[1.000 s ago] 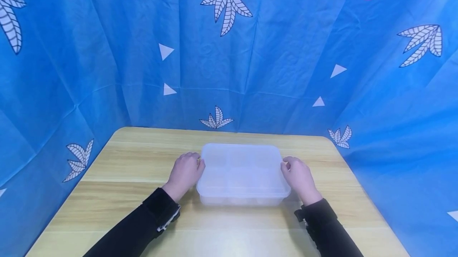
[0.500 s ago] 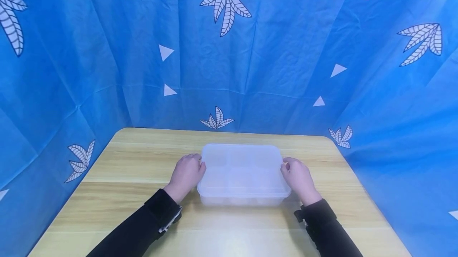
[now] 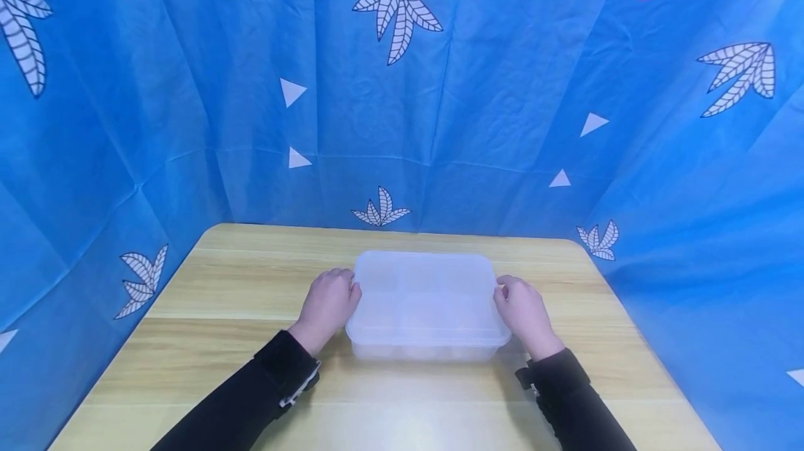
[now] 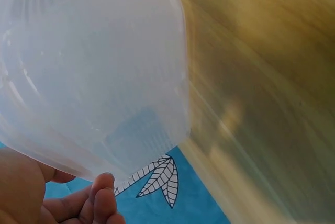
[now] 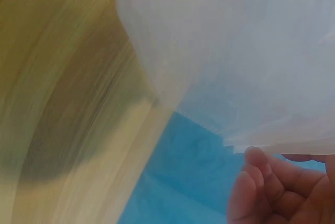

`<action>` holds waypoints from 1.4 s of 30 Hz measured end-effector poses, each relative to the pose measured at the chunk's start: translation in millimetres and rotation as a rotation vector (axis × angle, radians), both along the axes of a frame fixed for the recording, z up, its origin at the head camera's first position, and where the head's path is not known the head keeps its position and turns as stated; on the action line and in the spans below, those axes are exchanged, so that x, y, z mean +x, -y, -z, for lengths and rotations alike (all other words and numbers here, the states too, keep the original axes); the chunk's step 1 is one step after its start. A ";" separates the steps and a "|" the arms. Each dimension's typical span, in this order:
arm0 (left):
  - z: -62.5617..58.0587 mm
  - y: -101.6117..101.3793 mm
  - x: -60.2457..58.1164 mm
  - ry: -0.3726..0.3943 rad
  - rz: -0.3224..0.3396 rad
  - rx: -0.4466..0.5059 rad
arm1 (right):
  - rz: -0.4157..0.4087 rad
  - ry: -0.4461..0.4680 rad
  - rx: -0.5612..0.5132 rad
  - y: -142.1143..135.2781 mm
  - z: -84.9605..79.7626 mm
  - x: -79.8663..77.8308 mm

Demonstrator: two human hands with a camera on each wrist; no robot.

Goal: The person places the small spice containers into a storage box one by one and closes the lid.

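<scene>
A translucent white plastic storage box (image 3: 427, 352) with its lid (image 3: 430, 297) on top sits at the middle of the table, and faint divider lines show through the lid. At its left side my left hand (image 3: 328, 303) grips the rim. In the left wrist view the curled fingers (image 4: 104, 198) come up under that edge, with the thumb on the other side. My right hand (image 3: 524, 311) pinches the opposite rim in the same way, its fingertips (image 5: 255, 156) touching the edge from below. What the box holds cannot be made out.
The wood-grain table (image 3: 207, 283) has rounded far corners. A blue curtain (image 3: 502, 88) printed with white leaves and triangles hangs behind the table and along both sides. Both forearms, in black sleeves (image 3: 232, 395), reach in from the near edge.
</scene>
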State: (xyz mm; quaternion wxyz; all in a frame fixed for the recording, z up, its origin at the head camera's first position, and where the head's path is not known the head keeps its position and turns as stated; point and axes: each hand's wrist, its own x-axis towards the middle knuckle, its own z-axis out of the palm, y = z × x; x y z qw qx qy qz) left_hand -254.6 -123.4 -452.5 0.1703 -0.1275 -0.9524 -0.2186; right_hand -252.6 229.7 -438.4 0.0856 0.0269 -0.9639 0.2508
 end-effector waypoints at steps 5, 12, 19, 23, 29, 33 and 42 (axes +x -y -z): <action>-1.6 -0.2 0.1 0.007 -0.004 -0.010 | -0.002 -0.004 0.000 -1.0 -0.1 -0.5; -2.8 -1.2 0.3 0.014 -0.007 -0.008 | -0.001 0.000 0.000 -2.7 -0.8 -1.4; -1.5 -1.0 0.1 -0.016 0.000 -0.015 | -0.003 0.020 -0.015 -2.0 0.2 -0.8; -0.8 -0.7 -0.3 -0.011 -0.001 -0.015 | -0.004 0.021 -0.012 -1.8 0.4 -0.4; -0.3 -0.2 -0.3 -0.003 -0.003 -0.011 | -0.004 0.026 -0.006 -1.9 1.3 -1.0; -0.2 0.0 -0.1 -0.001 -0.006 -0.009 | -0.008 0.025 -0.006 -1.9 2.1 -1.4; 1.9 0.2 -1.0 -0.017 -0.007 -0.012 | -0.018 0.021 -0.001 -1.7 5.2 -2.2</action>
